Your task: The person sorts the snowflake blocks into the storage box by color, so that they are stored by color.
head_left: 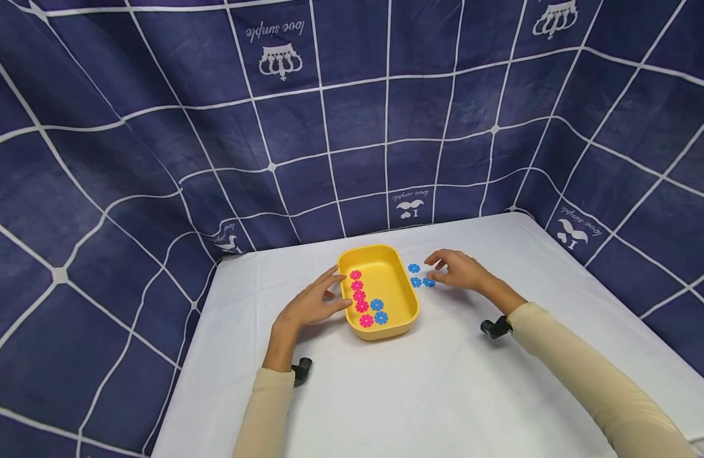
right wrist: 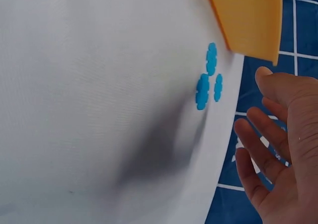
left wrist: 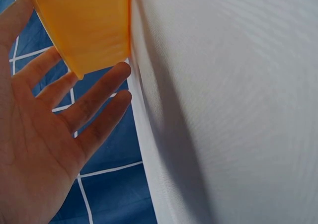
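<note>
From afar I see the left hand (head_left: 307,306) with fingers spread at the left rim of the yellow tray (head_left: 393,289), probably to steady it, and the right hand (head_left: 462,270), loosely bent and empty, near blue flower pieces (head_left: 415,282) right of the tray

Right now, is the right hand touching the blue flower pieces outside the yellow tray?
Apart: the right wrist view shows a clear gap between the right hand and the blue pieces.

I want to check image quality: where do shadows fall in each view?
Head view: a faint shadow beneath the left hand; left wrist view: a long dark band down the white cloth; right wrist view: a broad, soft shadow near the blue flower pieces.
</note>
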